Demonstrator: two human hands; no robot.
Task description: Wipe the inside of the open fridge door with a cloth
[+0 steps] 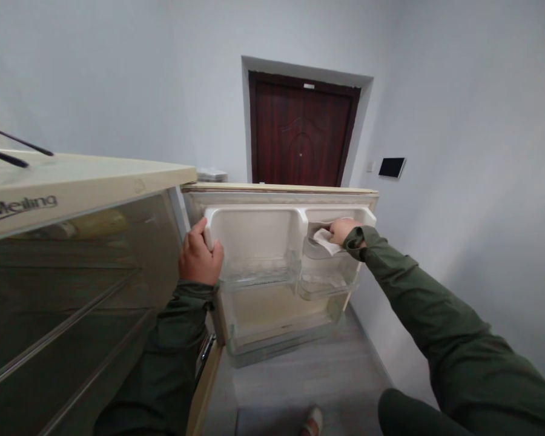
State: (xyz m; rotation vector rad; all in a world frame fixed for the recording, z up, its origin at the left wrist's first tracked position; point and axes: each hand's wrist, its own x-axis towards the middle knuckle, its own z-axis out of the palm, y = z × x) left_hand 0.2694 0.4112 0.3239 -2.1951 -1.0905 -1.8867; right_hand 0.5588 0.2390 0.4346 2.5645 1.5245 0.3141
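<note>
A small cream fridge [72, 181] stands open, its door [281, 197] swung out wide ahead of me. My left hand [198, 255] grips the left edge of the door's white inner shelf frame [254, 213]. My right hand [343, 231] presses a white cloth [323, 240] against the upper right door compartment, above a clear bin [327, 281]. Both arms wear dark green sleeves.
The fridge interior [63, 303] at left is dark, with wire shelves. A dark red door [302, 130] closes the corridor's far end. A black wall panel [392, 167] hangs on the right wall. Grey floor [300, 375] lies below, my shoe [312, 421] at the bottom.
</note>
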